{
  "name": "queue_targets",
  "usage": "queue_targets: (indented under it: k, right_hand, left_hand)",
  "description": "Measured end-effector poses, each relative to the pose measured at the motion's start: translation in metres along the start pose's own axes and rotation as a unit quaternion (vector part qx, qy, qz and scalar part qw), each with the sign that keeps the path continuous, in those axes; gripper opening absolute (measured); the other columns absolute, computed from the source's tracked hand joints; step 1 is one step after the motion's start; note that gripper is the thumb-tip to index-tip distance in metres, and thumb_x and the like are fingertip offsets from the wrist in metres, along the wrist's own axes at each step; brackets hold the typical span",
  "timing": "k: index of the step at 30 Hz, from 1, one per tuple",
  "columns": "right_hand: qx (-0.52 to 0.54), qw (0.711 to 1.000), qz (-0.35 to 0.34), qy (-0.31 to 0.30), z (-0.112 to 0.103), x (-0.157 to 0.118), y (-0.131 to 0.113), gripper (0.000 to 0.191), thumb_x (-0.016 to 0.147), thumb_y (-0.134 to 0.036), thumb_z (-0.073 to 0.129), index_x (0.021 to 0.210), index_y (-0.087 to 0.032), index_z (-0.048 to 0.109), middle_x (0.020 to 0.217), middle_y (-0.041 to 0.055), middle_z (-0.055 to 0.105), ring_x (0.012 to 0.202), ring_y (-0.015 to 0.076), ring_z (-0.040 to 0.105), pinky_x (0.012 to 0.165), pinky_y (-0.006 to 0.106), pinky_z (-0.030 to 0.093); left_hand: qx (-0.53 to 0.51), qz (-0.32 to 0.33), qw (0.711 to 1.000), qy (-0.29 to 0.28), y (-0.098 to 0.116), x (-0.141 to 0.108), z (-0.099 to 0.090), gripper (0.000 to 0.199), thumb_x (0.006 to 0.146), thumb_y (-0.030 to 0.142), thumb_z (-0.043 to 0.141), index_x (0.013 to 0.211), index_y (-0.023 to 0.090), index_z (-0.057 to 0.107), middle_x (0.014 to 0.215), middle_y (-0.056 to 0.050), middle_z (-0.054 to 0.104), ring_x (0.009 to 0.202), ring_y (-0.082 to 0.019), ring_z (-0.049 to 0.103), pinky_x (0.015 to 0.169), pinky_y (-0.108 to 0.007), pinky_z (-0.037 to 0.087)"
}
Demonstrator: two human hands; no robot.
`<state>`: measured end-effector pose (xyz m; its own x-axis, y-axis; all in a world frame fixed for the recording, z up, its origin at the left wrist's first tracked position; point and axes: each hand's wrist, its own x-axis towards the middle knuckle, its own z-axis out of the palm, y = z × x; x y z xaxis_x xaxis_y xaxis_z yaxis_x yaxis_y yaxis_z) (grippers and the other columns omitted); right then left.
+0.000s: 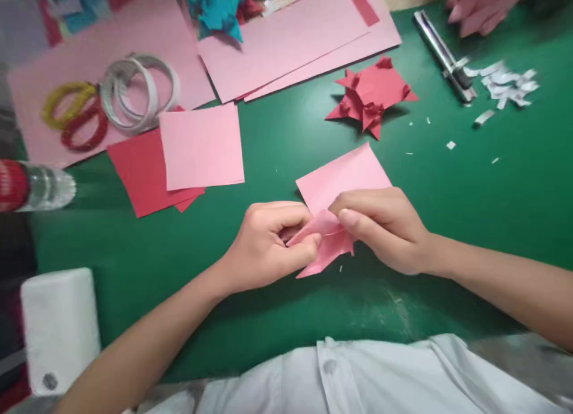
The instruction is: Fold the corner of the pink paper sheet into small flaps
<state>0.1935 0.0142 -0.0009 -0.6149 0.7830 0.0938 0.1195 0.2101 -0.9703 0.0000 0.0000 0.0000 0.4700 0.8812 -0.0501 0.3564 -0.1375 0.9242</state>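
Both pinched on pink folded paper (329, 238) between: left hand (268, 244), right hand (385, 226); points toward body.

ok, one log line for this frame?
left hand: pinching folded pink paper piece | right hand: pinching same piece | under it: flat pink paper sheet | surface: green table

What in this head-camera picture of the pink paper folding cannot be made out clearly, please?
- Folds of the pink paper piece: covered by the left hand and right hand.
- Bottle: cut off by the left edge and blurred.
- Another person's hand: blurred, cut off by the top edge.
- White scraps beside the metal tool: too small to identify.
- Teal paper shape: cut off at the top.
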Motion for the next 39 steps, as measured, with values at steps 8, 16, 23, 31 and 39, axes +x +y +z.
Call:
queue_targets:
  k: [8,16,23,31,39]
  right_hand:
    - [-0.035,0.998,0.01,0.042,-0.0003,-0.0017,-0.0007,0.035,0.096,-0.021,0.039,0.062,-0.017,0.042,0.054,-0.0045,0.046,0.048,0.0041,0.039,0.047,0.018,0.031]
    - [-0.115,0.988,-0.003,0.103,0.001,0.0007,-0.0017,0.033,0.094,-0.02,0.042,0.062,-0.018,0.041,0.051,-0.0055,0.039,0.045,0.0045,0.033,0.044,0.019,0.028]
    - [-0.12,0.982,0.007,0.143,0.0019,0.0002,-0.0017,0.034,0.095,-0.02,0.042,0.062,-0.018,0.039,0.051,-0.0057,0.036,0.044,0.0046,0.031,0.042,0.02,0.027]
    - [-0.03,0.99,0.03,0.133,0.0015,-0.0009,0.0005,0.029,0.098,-0.027,0.04,0.071,-0.018,0.048,0.057,-0.0045,0.049,0.049,0.0044,0.042,0.046,0.018,0.033]
    - [-0.029,0.992,0.037,0.118,0.001,-0.0013,0.0004,0.028,0.096,-0.026,0.042,0.069,-0.018,0.044,0.055,-0.0059,0.043,0.048,0.0047,0.039,0.046,0.018,0.032]
  left_hand:
    - [-0.047,-0.001,0.999,0.008,-0.0022,0.0017,-0.0043,0.023,0.081,0.021,0.058,0.061,0.017,0.048,0.056,0.006,0.04,0.049,-0.006,0.033,0.046,-0.022,0.026]
    - [-0.091,0.043,0.995,0.018,-0.0079,0.0003,-0.0039,0.032,0.083,0.024,0.059,0.056,0.017,0.044,0.054,0.002,0.046,0.05,-0.008,0.037,0.048,-0.025,0.026]
    - [-0.115,0.034,0.993,0.013,-0.009,-0.0007,-0.0079,0.034,0.086,0.022,0.055,0.056,0.017,0.041,0.052,0.004,0.04,0.049,-0.008,0.034,0.047,-0.025,0.025]
    - [-0.098,0.032,0.993,0.064,-0.0069,-0.0018,-0.0057,0.037,0.088,0.025,0.055,0.057,0.018,0.036,0.052,0.006,0.031,0.047,-0.006,0.027,0.043,-0.024,0.021]
    - [-0.109,0.061,0.991,0.039,-0.0092,-0.0008,-0.0055,0.031,0.084,0.025,0.057,0.058,0.018,0.042,0.054,0.004,0.041,0.05,-0.008,0.036,0.048,-0.023,0.031]
